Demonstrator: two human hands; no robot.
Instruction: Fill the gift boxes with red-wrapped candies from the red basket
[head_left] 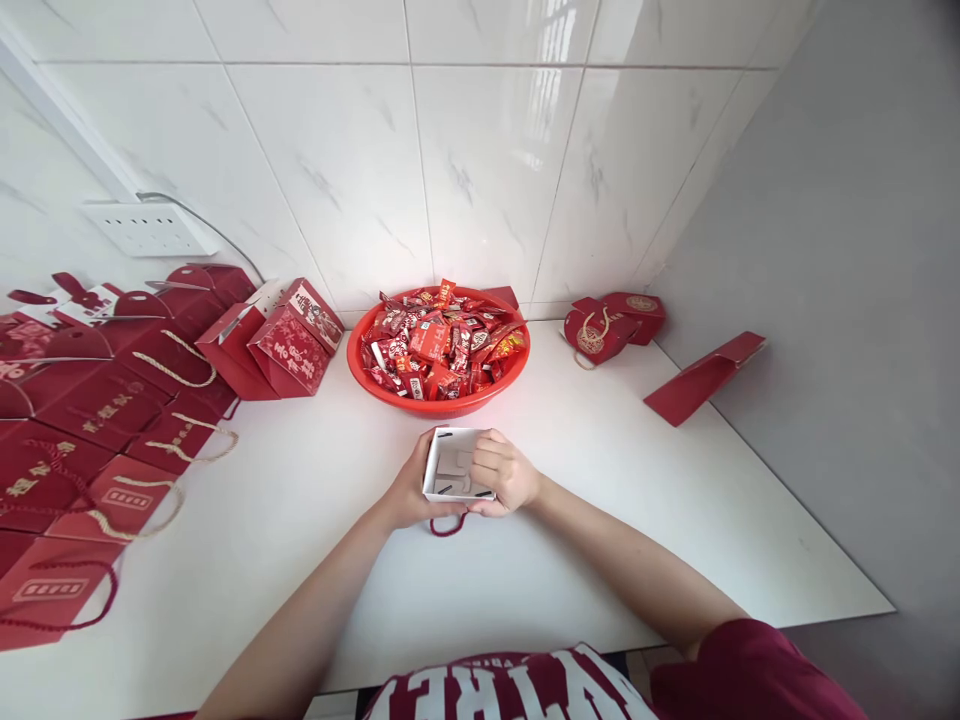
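Note:
Between my two hands is a small gift box (453,466), its white inside facing up at me and its top uncovered. A dark red cord handle (448,527) loops out at its near side. My left hand (411,488) wraps round the box's left side. My right hand (504,474) grips the right wall, fingers bent over the rim into the box and thumb outside. Just beyond the box stands a red plastic basin (450,405) heaped with wrapped candies (450,345).
Many red gift boxes (112,400) with cord handles crowd the left side. Two patterned boxes (296,340) stand left of the basin. At the back right lie a round-fronted box (600,330) and a flat red box (701,380). A tiled wall (495,180) and a grey partition (840,300) bound the table.

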